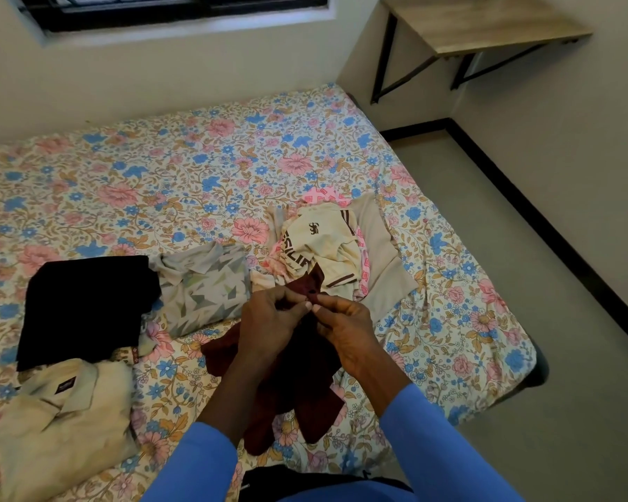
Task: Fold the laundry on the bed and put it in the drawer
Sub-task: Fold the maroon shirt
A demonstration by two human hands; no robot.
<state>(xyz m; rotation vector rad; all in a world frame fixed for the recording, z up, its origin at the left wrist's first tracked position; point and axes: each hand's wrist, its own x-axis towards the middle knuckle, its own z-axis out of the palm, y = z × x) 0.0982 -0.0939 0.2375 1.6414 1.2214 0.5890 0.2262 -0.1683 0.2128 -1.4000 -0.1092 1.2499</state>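
Observation:
A dark maroon garment (305, 385) hangs crumpled above the near edge of the bed (196, 168). My left hand (269, 320) and my right hand (345, 331) pinch its top edge close together, both shut on the cloth. To the left lie a folded black garment (84, 306), a folded cream shirt (62, 422) and a grey patterned shirt (203, 288). Behind my hands sits an unfolded heap with a cream printed jersey (319, 248), pink cloth (323, 197) and a beige piece (377, 248). No drawer is in view.
The bed has a floral sheet and fills the left and middle. A wooden wall shelf (486, 27) on black brackets hangs at the top right. Grey floor (522, 248) runs along the bed's right side. A window (174, 9) is above the bed.

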